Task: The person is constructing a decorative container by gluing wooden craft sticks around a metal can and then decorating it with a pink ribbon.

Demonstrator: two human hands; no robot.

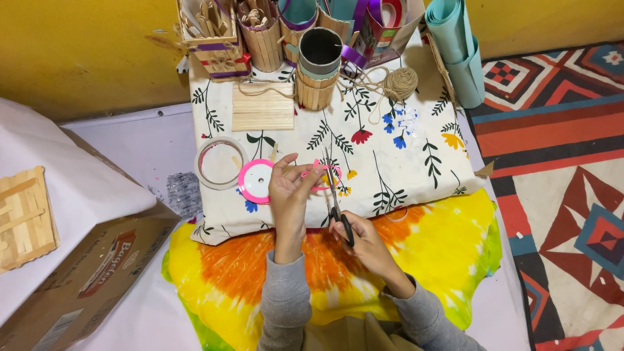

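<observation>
A strip of pink ribbon (317, 174) is pinched between thumb and fingertips of the left hand (288, 188), the other fingers loosely curled, and is held just above the floral cloth (390, 162) near that cloth's front edge. A pair of black-handled scissors (336, 201) is gripped by the right hand (364, 244), whose fingers are closed through the handles; the blades are pointed away from the body and are slightly parted around the ribbon, though whether they touch it cannot be told.

Just left of the left hand a pink ribbon spool (255, 181) is laid flat, and beside it, at the cloth's left edge, a clear tape roll (220, 162) is seen. Bare cloth is left to the right of the scissors, as far as the right border of the fabric. The back edge is crowded: a flat panel of wooden sticks (262, 106), a stick-clad cylinder holder (318, 68), a ball of twine (400, 82) and rolled teal paper (458, 49) are ranged there, well apart from the hands. Under the forearms a tie-dyed cloth (448, 247) is spread. A cardboard box (78, 286) is set at the left, and a patterned rug (572, 195) lies at the right.
</observation>
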